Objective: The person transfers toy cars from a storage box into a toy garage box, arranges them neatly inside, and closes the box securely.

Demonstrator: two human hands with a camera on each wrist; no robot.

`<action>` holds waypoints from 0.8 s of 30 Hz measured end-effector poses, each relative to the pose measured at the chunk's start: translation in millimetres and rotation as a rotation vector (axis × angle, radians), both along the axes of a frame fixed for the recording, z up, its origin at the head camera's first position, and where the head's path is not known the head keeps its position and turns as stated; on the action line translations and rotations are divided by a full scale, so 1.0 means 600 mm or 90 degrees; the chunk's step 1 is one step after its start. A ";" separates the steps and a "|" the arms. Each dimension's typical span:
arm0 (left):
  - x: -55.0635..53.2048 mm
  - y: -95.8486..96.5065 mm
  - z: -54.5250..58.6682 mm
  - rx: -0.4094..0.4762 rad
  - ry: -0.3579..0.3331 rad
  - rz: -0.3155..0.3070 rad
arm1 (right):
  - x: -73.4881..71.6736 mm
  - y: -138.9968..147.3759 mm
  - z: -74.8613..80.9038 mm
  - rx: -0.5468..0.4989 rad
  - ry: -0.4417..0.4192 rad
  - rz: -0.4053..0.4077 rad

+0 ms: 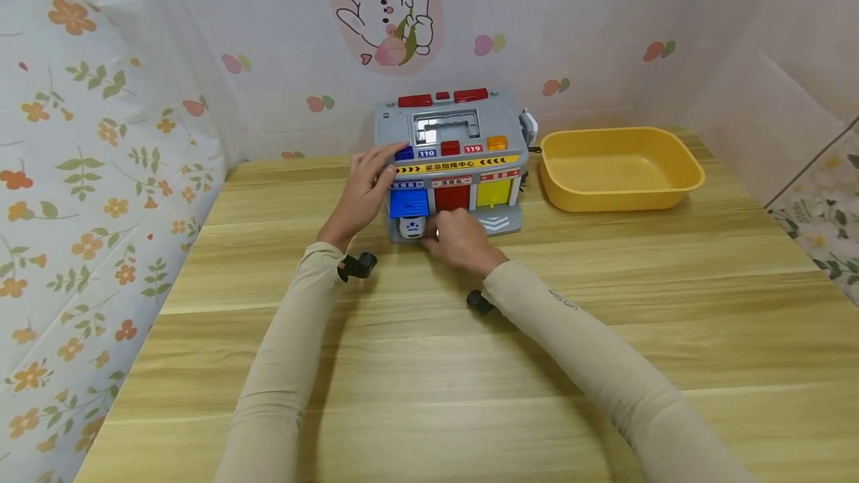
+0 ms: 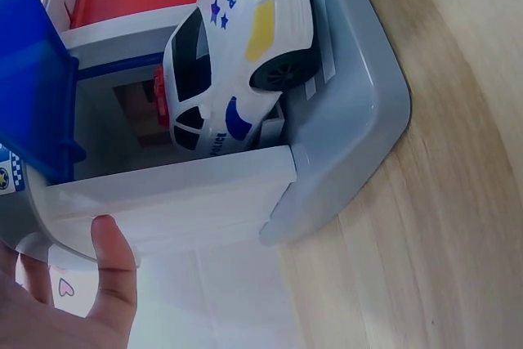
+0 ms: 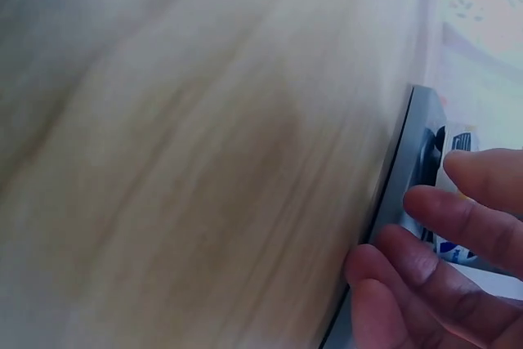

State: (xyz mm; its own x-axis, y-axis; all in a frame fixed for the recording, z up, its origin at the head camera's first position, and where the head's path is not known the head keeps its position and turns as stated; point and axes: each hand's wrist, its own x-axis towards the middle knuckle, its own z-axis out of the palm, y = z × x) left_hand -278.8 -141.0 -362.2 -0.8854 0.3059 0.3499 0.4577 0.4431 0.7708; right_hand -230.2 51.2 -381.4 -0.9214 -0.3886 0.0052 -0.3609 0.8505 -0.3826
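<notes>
A grey toy emergency station [image 1: 396, 127] stands against the back curtain, its blue garage door [image 1: 408, 204] lifted. Under that door a white toy police car [image 1: 412, 227] is partly inside the bay, nose outward; in the left wrist view the car [image 2: 225, 46] sits tilted at the ramp. My left hand [image 1: 362, 192] holds the station's upper left corner, thumb [image 2: 114, 263] at the front edge of the side wall. Low in front of the station, my right hand [image 1: 461, 238] is beside the car's nose. Its bent fingers [image 3: 425, 263] are spread by the ramp, the thumb overlapping the car.
A yellow plastic basin [image 1: 620, 200] stands right of the station on the wooden table [image 1: 403, 386]. The station's red door [image 1: 452, 197] and yellow door [image 1: 493, 192] are down. A patterned curtain [image 1: 268, 36] hangs behind and to the left.
</notes>
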 end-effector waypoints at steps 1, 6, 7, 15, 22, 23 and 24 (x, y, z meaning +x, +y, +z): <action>0.000 -0.001 0.000 -0.002 0.000 -0.001 | 0.000 0.002 0.000 0.001 -0.003 0.000; 0.002 -0.004 0.003 -0.022 -0.004 -0.005 | 0.003 0.013 0.004 0.003 -0.020 -0.007; 0.003 -0.004 0.003 -0.024 -0.010 -0.005 | 0.004 0.016 0.006 0.002 -0.024 -0.009; 0.006 -0.010 0.009 0.011 -0.069 -0.019 | 0.011 0.045 0.024 -0.001 -0.009 -0.030; 0.004 -0.016 0.001 -0.026 -0.032 -0.046 | 0.019 0.072 0.058 -0.004 0.025 -0.025; 0.004 -0.017 -0.001 -0.041 -0.016 -0.048 | 0.020 0.076 0.065 -0.005 0.034 -0.024; 0.004 -0.017 -0.003 -0.058 0.002 -0.047 | 0.022 0.080 0.071 -0.008 0.042 -0.026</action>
